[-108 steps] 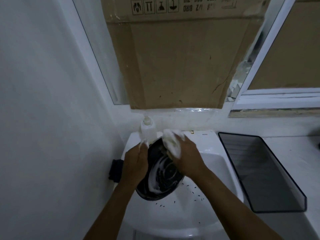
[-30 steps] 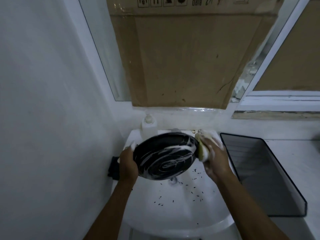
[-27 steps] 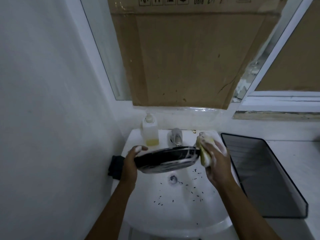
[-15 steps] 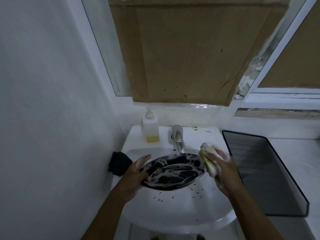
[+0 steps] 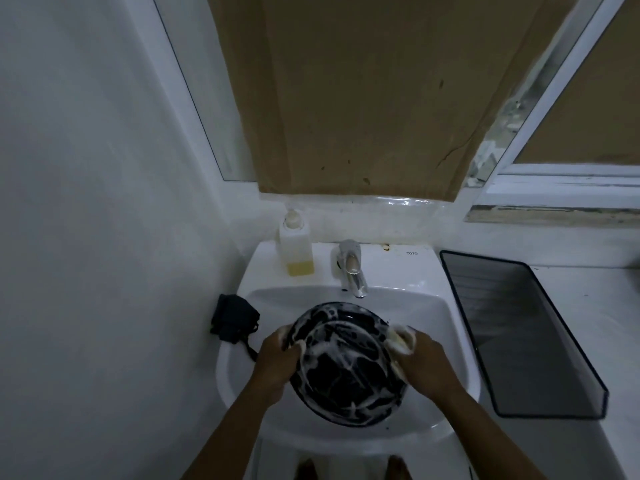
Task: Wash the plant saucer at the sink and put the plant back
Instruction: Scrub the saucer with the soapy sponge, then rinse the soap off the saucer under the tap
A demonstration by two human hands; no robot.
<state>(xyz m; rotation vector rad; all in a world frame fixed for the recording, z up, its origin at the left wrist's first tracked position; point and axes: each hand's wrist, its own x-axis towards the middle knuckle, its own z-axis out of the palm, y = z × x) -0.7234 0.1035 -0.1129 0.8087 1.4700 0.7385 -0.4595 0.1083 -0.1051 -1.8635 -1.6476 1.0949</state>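
Observation:
A round black plant saucer [image 5: 346, 365], streaked with white soap foam, is held face up low inside the white sink [image 5: 446, 320]. My left hand [image 5: 277, 365] grips its left rim, thumb over the edge. My right hand [image 5: 426, 365] holds a foamy yellow sponge [image 5: 401, 341] against the saucer's right rim. No plant is in view.
A chrome tap [image 5: 351, 268] stands at the back of the sink, with a soap dispenser bottle [image 5: 297, 247] to its left. A dark tray [image 5: 519, 334] lies on the counter at right. A small black object [image 5: 233, 318] hangs at the sink's left. Cardboard [image 5: 363, 98] covers the window above.
The saucer went from tilted on edge to face up and came lower and nearer in the basin. My right hand with the sponge moved down along its right rim.

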